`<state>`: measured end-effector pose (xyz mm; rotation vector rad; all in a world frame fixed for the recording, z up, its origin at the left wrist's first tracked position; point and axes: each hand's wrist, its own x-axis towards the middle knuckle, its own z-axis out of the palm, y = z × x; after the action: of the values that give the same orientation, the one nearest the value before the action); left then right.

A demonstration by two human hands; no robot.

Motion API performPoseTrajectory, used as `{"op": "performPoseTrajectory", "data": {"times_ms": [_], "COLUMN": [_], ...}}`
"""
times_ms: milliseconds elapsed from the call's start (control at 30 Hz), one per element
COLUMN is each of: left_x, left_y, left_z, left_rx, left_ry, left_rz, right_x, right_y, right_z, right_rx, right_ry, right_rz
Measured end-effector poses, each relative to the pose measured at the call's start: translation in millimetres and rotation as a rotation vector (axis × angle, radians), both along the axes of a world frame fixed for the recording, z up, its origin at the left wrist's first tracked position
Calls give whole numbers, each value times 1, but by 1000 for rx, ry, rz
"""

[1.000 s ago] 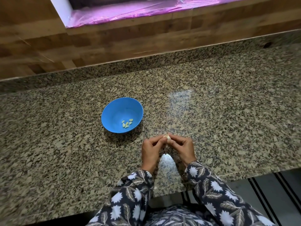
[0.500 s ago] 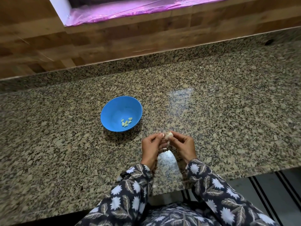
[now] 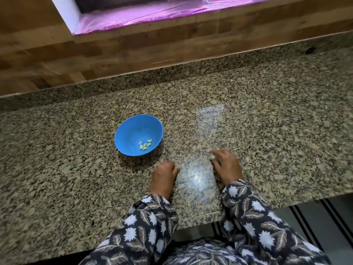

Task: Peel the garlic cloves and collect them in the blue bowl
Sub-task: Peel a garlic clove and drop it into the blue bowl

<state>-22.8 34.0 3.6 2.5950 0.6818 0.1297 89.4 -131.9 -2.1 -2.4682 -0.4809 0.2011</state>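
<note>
Peeling looks midway: right hand (image 3: pixel 226 166) fingers pinch a small whitish garlic piece (image 3: pixel 212 156); left hand (image 3: pixel 163 175) fingers curl, contents unclear. Next: drop it, bared, into the round blue plastic bowl (image 3: pixel 131 128).

Looks down on a glossy speckled granite counter (image 3: pixel 267 131), with a pale glare patch (image 3: pixel 196 176) near its front edge. Meets a low granite upstand (image 3: pixel 133 83) along the back edge, then a wood-plank wall (image 3: pixel 133 48). Above, a white-framed ledge (image 3: pixel 152 14) under pink-lit film. Past the front right corner, a striped floor mat (image 3: pixel 305 211).
</note>
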Motion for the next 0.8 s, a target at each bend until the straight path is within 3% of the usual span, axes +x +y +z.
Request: {"op": "performPoseTrajectory", "data": {"times_ms": [267,367,467,567,667,800], "left_x": [4,7,8,9,11,17], "left_y": [3,12,21,20,21,22], "left_z": [4,7,9,16,13,11], "left_rx": [-35,-254,-599,-801,-762,-506], "left_ry": [-7,-10,-27,44,128,249], "left_rz": [77,197,285,233,129,73], "right_x": [-5,-12,-31,-53,-56,-57], "right_y": [1,5,23,37,34,33], "right_z": [-5,-1,0,-3,-23,-37], "right_rx": [-112,-104,52,35,-149,-183], "right_ry": [3,-120,-267,-89,-80,-134], "right_rz": [90,160,269,447,521,524]}}
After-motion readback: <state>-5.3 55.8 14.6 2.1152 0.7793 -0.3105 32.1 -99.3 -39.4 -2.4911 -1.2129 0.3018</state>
